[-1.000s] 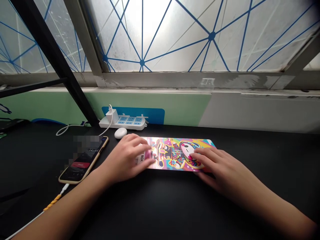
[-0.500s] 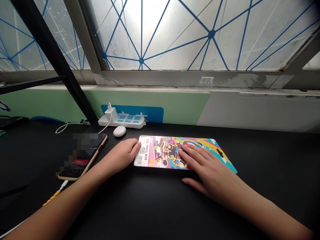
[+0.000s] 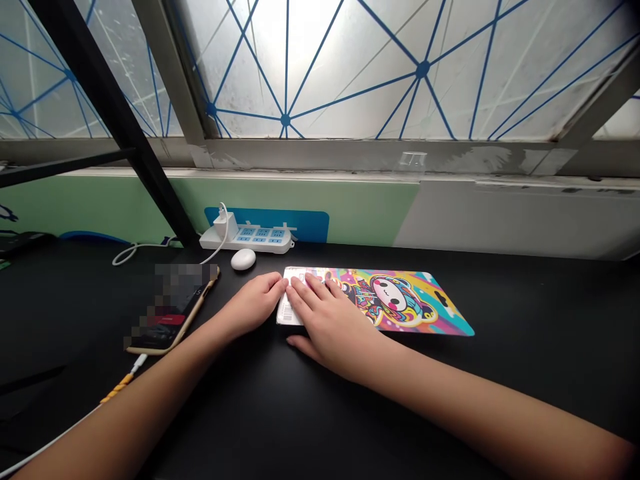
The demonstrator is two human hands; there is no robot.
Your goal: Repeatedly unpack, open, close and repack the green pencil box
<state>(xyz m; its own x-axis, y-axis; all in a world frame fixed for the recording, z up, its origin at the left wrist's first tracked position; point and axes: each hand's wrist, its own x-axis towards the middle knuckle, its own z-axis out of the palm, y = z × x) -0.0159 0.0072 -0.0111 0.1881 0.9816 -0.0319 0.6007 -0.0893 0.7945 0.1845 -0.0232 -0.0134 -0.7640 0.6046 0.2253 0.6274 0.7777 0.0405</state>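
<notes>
A flat, colourful pencil box (image 3: 400, 300) with a cartoon figure lies on the black desk (image 3: 320, 413). My left hand (image 3: 253, 308) is curled against the box's left end, its fingertips at the edge. My right hand (image 3: 330, 323) lies flat across the left part of the lid with fingers stretched out and thumb on the desk in front of the box. The box's label end is mostly hidden under my hands.
A phone (image 3: 173, 313) on a charging cable lies to the left. A white power strip (image 3: 247, 237) with a plugged-in charger and a small white oval case (image 3: 243, 259) sit behind the box, below the window wall. A black diagonal bar (image 3: 110, 113) rises at the left.
My right hand slid leftward along the lid, from the box's right end to its left end, uncovering the cartoon figure. My left hand drew back from the lid to the left edge.
</notes>
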